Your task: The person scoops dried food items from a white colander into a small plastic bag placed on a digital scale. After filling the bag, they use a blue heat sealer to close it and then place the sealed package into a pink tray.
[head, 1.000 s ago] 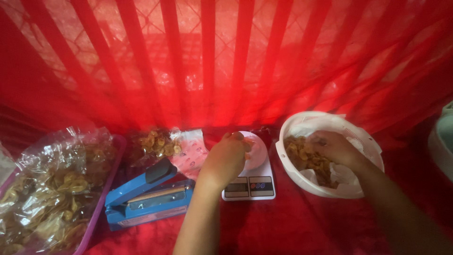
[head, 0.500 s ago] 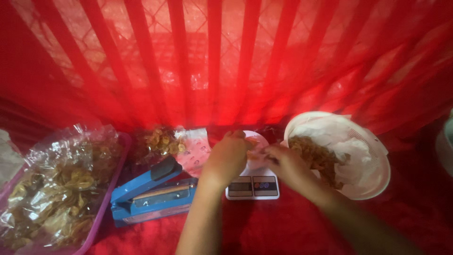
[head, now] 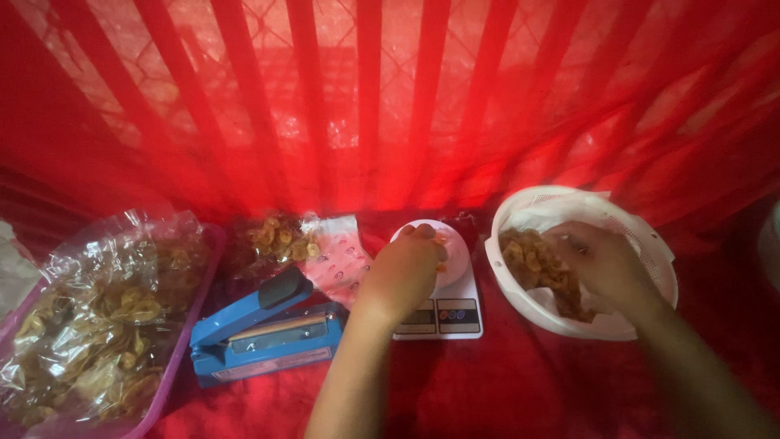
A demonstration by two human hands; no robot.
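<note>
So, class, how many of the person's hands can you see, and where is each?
2. The left hand is over the scale; the right hand is inside the white basket.

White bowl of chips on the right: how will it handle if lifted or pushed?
The white bowl looks like thin plastic, so probably light. It sits wide and low, unlikely to tip. The chips inside lie loose and look brittle, so a tilt would likely spill them.

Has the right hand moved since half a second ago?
Yes. The right hand was over the scale beside the left hand; now it is back to the right, inside the white basket among the chips.
</note>
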